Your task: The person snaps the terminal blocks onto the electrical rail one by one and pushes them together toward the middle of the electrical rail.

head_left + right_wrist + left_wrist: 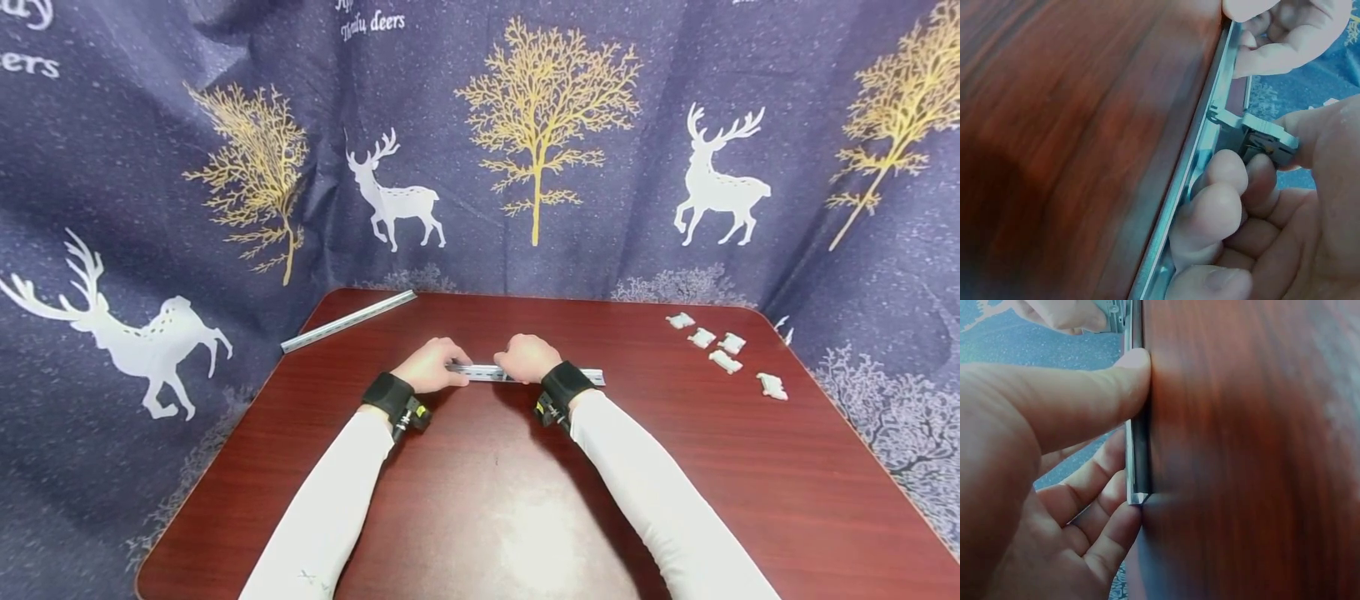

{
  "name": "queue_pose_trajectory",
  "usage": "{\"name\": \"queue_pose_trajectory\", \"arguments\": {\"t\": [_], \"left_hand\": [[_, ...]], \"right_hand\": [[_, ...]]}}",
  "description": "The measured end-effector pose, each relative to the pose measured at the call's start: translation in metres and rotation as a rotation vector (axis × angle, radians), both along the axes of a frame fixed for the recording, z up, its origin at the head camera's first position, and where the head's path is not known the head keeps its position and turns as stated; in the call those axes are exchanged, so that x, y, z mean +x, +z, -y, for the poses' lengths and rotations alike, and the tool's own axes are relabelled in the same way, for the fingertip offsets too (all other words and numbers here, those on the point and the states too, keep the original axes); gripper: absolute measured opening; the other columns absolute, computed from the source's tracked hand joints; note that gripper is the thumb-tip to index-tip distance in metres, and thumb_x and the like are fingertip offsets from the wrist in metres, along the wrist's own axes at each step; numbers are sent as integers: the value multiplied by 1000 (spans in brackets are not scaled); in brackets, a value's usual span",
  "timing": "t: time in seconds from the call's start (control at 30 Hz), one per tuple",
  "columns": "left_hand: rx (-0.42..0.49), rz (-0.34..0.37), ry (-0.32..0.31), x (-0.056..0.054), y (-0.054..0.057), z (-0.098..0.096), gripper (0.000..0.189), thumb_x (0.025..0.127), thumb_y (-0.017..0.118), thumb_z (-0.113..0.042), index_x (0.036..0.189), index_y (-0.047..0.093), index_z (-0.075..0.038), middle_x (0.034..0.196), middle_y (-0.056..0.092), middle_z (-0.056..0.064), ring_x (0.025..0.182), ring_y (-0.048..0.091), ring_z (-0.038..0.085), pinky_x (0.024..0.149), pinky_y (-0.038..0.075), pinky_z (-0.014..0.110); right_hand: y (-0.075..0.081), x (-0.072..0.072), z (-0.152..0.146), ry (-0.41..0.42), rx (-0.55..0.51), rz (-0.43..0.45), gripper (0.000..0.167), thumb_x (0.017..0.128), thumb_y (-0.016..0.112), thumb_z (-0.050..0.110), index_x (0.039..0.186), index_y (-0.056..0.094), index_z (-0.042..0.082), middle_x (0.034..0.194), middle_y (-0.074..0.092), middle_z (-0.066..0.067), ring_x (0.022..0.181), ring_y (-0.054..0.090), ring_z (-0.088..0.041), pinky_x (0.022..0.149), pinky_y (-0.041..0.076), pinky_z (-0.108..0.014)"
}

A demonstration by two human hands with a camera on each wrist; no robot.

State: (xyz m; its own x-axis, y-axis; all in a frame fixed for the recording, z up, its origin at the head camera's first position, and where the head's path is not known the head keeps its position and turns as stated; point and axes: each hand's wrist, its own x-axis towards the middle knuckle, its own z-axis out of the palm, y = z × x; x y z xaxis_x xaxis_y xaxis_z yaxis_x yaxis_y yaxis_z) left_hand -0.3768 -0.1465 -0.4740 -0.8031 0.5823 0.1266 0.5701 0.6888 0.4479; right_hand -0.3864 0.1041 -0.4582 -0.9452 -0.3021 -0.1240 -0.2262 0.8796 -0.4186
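Observation:
A slotted metal DIN rail lies crosswise on the table in front of the person. Its left end is held by the left hand, thumb on the near edge and fingers along the far one, as the left wrist view shows. Farther right along the rail, the right hand pinches a small pale terminal block between thumb and index finger. One foot of the block is at the rail's edge in the right wrist view. The other right fingers are curled against the rail.
A second slotted rail lies at an angle near the table's back left. Several loose white terminal blocks are scattered at the back right. A dark curtain with deer and trees hangs behind the brown table.

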Motion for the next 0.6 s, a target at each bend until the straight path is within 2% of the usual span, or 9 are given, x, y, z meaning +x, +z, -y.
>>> {"name": "queue_pose_trajectory", "arguments": {"t": [0.23, 0.4, 0.53, 0.57, 0.6], "left_hand": [[1, -9, 10, 2, 1, -1, 30, 92, 91, -19, 119, 85, -9, 109, 77, 4, 107, 64, 26, 97, 51, 43], [7, -43, -8, 1, 1, -1, 30, 89, 92, -18, 117, 86, -8, 105, 78, 5, 103, 66, 27, 95, 53, 42], [31, -59, -49, -6, -4, 1, 29, 88, 92, -23, 114, 87, -9, 101, 78, 3, 99, 67, 25, 91, 54, 41], [46, -70, -66, -14, -14, 4, 30, 89, 92, -27, 114, 88, -11, 101, 79, 1, 98, 67, 24, 90, 54, 40], [63, -67, -69, -19, -19, 5, 30, 89, 93, -29, 113, 88, -12, 100, 79, -1, 97, 66, 22, 89, 54, 39]], "right_hand": [[0, 0, 2, 10, 8, 13, 46, 104, 57, 40, 66, 70, 17, 58, 68, -2, 54, 68, -22, 59, 52, -40], [1, -2, 3, 10, 4, 28, 44, 104, 59, 40, 68, 70, 17, 59, 68, -3, 54, 67, -21, 57, 50, -39], [2, -2, 4, 6, 8, 49, 42, 104, 59, 40, 69, 69, 17, 58, 67, -2, 52, 65, -20, 54, 48, -37], [3, -2, 4, 4, 9, 50, 42, 103, 59, 39, 69, 69, 17, 58, 66, -2, 52, 65, -20, 53, 47, -37], [4, -2, 4, 2, 11, 53, 42, 103, 60, 39, 69, 69, 16, 57, 66, -3, 51, 64, -20, 52, 46, -37]]}}
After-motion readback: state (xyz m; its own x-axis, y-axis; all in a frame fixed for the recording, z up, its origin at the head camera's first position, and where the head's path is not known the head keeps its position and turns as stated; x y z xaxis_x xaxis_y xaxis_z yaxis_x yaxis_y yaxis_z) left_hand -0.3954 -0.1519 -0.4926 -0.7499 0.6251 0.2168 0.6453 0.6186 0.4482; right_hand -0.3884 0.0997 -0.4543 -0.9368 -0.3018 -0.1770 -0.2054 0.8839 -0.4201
